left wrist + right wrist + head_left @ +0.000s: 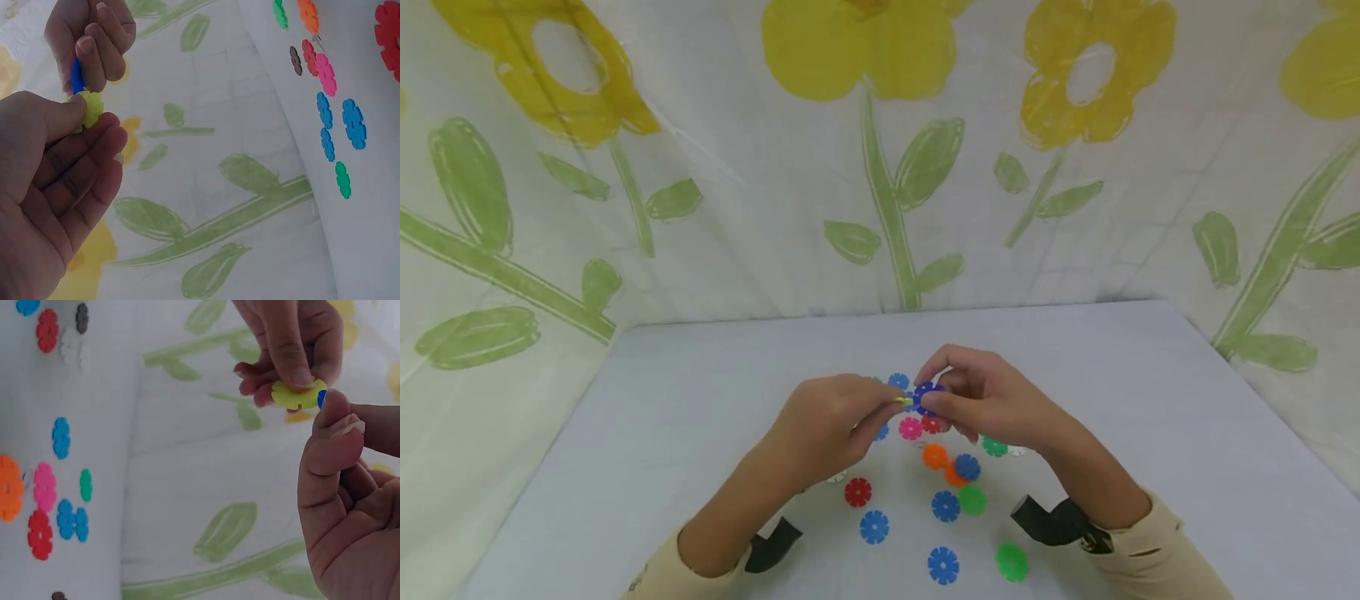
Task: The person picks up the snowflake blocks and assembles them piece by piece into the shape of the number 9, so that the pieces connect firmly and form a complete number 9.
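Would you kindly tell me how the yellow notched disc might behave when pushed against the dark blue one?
The yellow disc is probably stiff, showing no clear bend in the pinch of the left hand. It seems light, being thin and much smaller than the hand. Being notched, it may catch on the dark blue disc rather than slide freely.

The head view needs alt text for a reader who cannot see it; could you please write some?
A person's left hand pinches a yellow piece, seen edge-on, next to a dark blue notched disc pinched in the right hand. Below, colourful notched discs lie scattered on a pale table before a flower-patterned backdrop.
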Tool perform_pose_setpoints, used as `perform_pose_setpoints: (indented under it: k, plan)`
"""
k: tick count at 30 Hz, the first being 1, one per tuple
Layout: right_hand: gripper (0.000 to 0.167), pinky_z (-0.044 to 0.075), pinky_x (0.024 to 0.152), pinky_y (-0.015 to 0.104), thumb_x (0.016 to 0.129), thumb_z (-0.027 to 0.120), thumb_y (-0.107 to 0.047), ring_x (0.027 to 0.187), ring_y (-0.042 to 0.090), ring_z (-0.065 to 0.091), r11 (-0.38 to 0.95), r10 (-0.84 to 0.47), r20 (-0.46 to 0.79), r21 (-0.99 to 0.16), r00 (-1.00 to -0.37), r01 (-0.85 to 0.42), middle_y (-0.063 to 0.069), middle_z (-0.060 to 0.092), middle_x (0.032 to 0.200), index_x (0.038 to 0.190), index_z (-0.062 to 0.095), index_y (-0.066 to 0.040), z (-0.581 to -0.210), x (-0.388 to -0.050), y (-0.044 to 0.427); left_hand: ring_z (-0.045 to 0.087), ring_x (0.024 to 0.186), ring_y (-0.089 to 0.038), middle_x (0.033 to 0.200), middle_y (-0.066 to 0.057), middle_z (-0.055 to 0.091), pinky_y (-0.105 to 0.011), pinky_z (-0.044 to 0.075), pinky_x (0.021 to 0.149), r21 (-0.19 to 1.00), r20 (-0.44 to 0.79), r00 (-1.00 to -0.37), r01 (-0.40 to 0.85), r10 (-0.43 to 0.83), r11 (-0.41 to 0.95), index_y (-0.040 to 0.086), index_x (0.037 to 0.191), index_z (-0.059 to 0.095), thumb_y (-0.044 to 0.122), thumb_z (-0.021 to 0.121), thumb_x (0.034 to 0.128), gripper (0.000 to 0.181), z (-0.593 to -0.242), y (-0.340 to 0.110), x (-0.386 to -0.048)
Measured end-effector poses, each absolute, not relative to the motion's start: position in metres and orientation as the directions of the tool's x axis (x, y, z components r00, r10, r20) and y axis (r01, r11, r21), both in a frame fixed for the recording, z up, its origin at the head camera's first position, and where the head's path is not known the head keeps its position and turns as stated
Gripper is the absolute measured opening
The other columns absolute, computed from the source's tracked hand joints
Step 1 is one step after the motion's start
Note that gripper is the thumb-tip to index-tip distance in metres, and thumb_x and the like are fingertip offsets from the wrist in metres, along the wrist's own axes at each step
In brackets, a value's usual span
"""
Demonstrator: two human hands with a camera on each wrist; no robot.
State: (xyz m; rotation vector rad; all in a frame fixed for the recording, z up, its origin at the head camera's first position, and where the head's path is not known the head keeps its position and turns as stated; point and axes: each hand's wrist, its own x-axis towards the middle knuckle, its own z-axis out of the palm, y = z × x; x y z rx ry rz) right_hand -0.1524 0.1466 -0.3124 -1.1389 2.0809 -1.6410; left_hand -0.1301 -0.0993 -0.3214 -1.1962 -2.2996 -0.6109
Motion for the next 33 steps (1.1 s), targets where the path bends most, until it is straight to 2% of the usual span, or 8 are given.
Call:
perform_pose_setpoints:
  k: [5,9,14,21,29,33]
  plan:
    - [0.011,0.050,0.048,0.028,0.100,0.058,-0.001,0.052,0.023,0.052,0.099,-0.698,0.255,-0.891,-0.669,-0.443,0.005,0.064,0.075,0.110,0.061,-0.003,-0.314,-0.151,0.144,0.069,0.072,-0.012,0.077,0.001,0.070,-0.019,0.054,0.065,0.035,0.577,-0.489,0.815,0.654,0.579,0.008,0.103,0.072,0.019,0.081,0.0859,0.022,-0.319,-0.096,-0.125]
    - [0.011,0.049,0.046,0.028,0.100,0.057,0.000,0.050,0.021,0.051,0.094,-0.708,0.265,-0.883,-0.655,-0.460,0.005,0.061,0.072,0.109,0.063,-0.003,-0.315,-0.150,0.142,0.067,0.070,-0.013,0.075,0.001,0.068,-0.019,0.053,0.062,-0.014,0.574,-0.477,0.807,0.665,0.591,0.009,0.101,0.071,0.017,0.082,0.0848,0.022,-0.317,-0.094,-0.121]
    - [0.011,0.048,0.047,0.027,0.100,0.055,0.001,0.050,0.021,0.050,0.096,-0.715,0.258,-0.885,-0.650,-0.456,0.006,0.059,0.070,0.110,0.061,-0.001,-0.317,-0.148,0.139,0.067,0.066,-0.012,0.073,0.000,0.068,-0.018,0.052,0.061,-0.041,0.583,-0.456,0.810,0.673,0.585,0.008,0.099,0.071,0.016,0.084,0.0830,0.022,-0.317,-0.093,-0.119]
    - [0.010,0.046,0.048,0.025,0.101,0.055,0.000,0.052,0.021,0.048,0.151,-0.698,0.192,-0.902,-0.690,-0.403,0.007,0.058,0.069,0.109,0.051,0.000,-0.318,-0.146,0.135,0.056,0.051,-0.009,0.065,0.002,0.064,-0.012,0.038,0.050,-0.100,0.573,-0.441,0.799,0.691,0.593,0.008,0.097,0.072,0.016,0.087,0.0785,0.025,-0.318,-0.094,-0.118]
    - [0.006,0.048,0.050,0.024,0.100,0.057,0.000,0.057,0.024,0.054,0.230,-0.651,0.110,-0.914,-0.751,-0.333,0.006,0.060,0.070,0.104,0.053,-0.002,-0.324,-0.146,0.131,0.054,0.049,-0.010,0.058,0.002,0.056,-0.011,0.041,0.051,-0.104,0.599,-0.436,0.790,0.672,0.605,0.006,0.090,0.072,0.012,0.085,0.0798,0.018,-0.328,-0.088,-0.118]
    - [0.004,0.048,0.048,0.026,0.101,0.056,-0.001,0.050,0.023,0.050,0.198,-0.646,0.127,-0.924,-0.753,-0.327,0.008,0.059,0.069,0.103,0.053,-0.001,-0.330,-0.150,0.129,0.056,0.050,-0.010,0.060,0.002,0.058,-0.011,0.040,0.050,-0.085,0.567,-0.478,0.776,0.671,0.625,0.006,0.092,0.071,0.012,0.085,0.0807,0.019,-0.329,-0.090,-0.122]
